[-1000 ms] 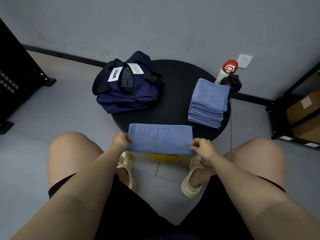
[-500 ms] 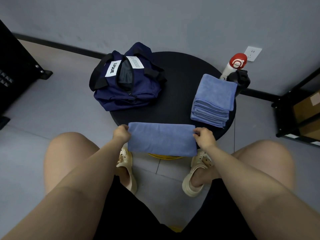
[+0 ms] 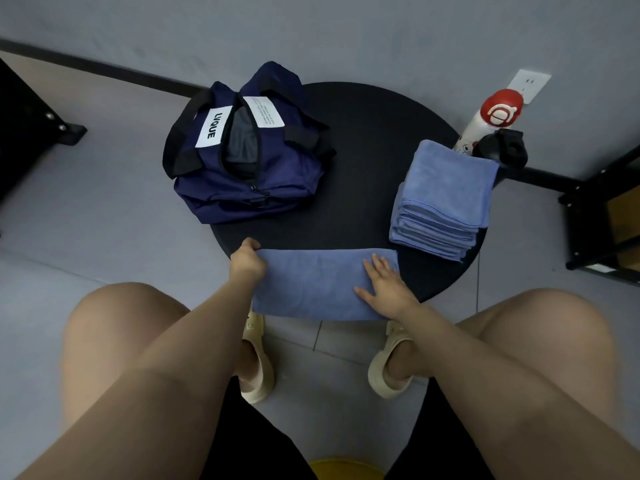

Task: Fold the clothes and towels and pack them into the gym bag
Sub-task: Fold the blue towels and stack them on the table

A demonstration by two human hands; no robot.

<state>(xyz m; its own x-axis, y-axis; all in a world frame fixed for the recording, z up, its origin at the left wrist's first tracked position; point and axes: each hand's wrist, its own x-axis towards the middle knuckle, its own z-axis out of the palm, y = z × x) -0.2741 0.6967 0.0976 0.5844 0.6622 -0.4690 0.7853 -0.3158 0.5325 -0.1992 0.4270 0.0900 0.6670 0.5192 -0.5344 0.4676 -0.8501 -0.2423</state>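
A blue towel [image 3: 311,284], folded into a long strip, lies on the near edge of the round black table [image 3: 367,161] and overhangs it. My left hand [image 3: 246,260] grips the towel's left end with curled fingers. My right hand [image 3: 382,285] lies flat on the towel's right part, fingers straight and spread. A navy gym bag [image 3: 249,188] with a white label stands on the table's far left, its top zip open. A stack of several folded blue towels [image 3: 446,199] sits on the table's right side.
A white bottle with a red cap [image 3: 491,121] and a black object [image 3: 502,150] stand behind the stack. Dark shelf frames stand at the far right [image 3: 602,216] and far left [image 3: 31,126]. My knees flank the table's near edge.
My right hand has let go of the towel's right end and now lies flat on top of it. The towel has come to rest on the table. The left hand keeps its grip.
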